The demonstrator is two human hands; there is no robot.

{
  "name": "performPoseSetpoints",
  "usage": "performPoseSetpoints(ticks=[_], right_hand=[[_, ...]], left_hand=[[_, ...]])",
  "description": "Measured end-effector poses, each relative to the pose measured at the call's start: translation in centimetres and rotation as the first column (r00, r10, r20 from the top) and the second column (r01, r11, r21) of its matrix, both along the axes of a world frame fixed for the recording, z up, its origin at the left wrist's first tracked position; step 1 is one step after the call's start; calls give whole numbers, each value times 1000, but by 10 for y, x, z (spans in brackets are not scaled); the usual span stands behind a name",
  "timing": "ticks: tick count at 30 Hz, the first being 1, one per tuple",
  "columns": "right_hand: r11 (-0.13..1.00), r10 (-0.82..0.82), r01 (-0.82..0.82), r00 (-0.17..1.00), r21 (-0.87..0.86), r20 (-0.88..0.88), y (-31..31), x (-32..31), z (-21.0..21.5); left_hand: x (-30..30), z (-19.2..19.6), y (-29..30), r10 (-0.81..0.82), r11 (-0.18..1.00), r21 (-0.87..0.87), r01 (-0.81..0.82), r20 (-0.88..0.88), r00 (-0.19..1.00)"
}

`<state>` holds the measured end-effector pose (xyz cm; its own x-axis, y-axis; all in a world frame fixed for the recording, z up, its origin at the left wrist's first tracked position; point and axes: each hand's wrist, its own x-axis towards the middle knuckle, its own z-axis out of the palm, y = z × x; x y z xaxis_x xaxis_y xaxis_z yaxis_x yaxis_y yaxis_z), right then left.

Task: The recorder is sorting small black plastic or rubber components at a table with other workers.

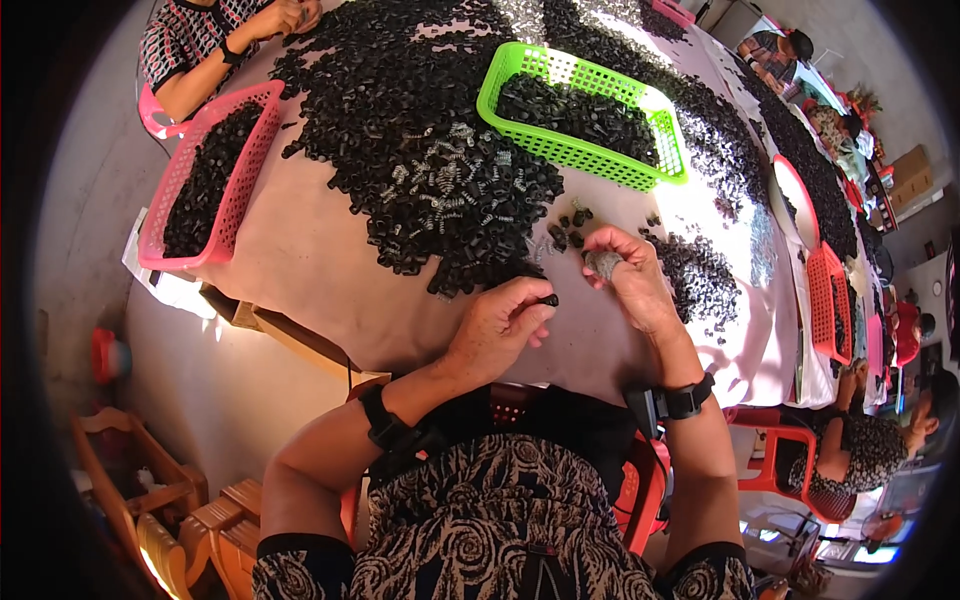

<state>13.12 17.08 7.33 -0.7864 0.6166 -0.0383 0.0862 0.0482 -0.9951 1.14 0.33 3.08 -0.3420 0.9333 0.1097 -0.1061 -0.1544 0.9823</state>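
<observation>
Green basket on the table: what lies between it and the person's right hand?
The head view shows a few small dark pieces on pale tabletop between the green basket and right hand.

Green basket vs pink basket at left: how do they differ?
Pose: the green basket lies mostly across the view, the pink basket mostly up it.
Place: the green basket stands farther in on the table; the pink basket sits by its left edge.
Shared: both are perforated and hold small black pieces.
</observation>
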Motion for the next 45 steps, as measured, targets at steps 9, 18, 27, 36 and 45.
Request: performPoseSetpoints(ticks=[9,18,27,36,45], right_hand=[[992,100,-109,986,61,132,-15,6,9],[827,-46,-69,981,557,188,2,4,-3],[1000,-8,2,975,28,224,15,12,-3],[989,-85,42,946,144,313,13,19,9],[790,-176,135,984,598,11,20,28,3]], left_hand=[[-1,-4,1,0,1000,25,-1,13,1000],[0,-2,0,2,1000,9,-2,22,1000],[0,-1,1,4,1000,11,-4,11,1000],[1,-1,0,18,1000,1,-18,13,1000],[-1,2,1,-2,1000,-24,2,5,1000]])
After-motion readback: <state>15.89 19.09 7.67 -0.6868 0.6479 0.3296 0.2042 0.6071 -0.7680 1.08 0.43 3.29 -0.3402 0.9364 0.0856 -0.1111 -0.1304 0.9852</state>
